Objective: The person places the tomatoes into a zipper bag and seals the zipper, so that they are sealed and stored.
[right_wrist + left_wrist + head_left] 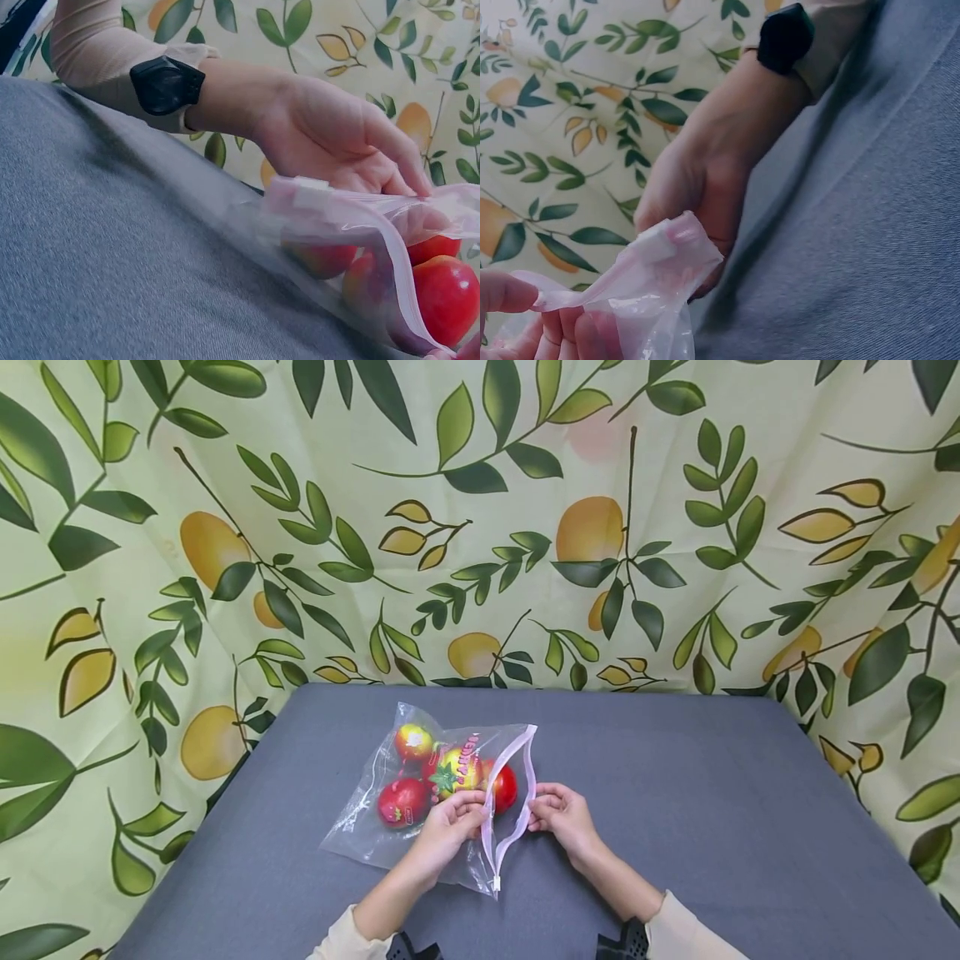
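Observation:
A clear zip bag [360, 831] with a pink-white zip strip [531, 760] lies on the grey surface, its mouth parted towards the right. Inside are several red and yellow fruits, among them a red one [405, 802] at the left and another red one [505, 787] just behind the mouth. My left hand [447, 827] pinches the near lip of the mouth between thumb and fingers. The opposite lip is pinched by my right hand [564, 822]. At the strip's lower end sits a white slider [497, 883], seen also as a pale slider [311, 193] in the right wrist view.
The grey cloth-covered table [712, 827] spreads around the bag on both sides. Behind it hangs a curtain [510, 602] printed with leaves and fruit. A dark wrist device [785, 37] shows on the right wrist.

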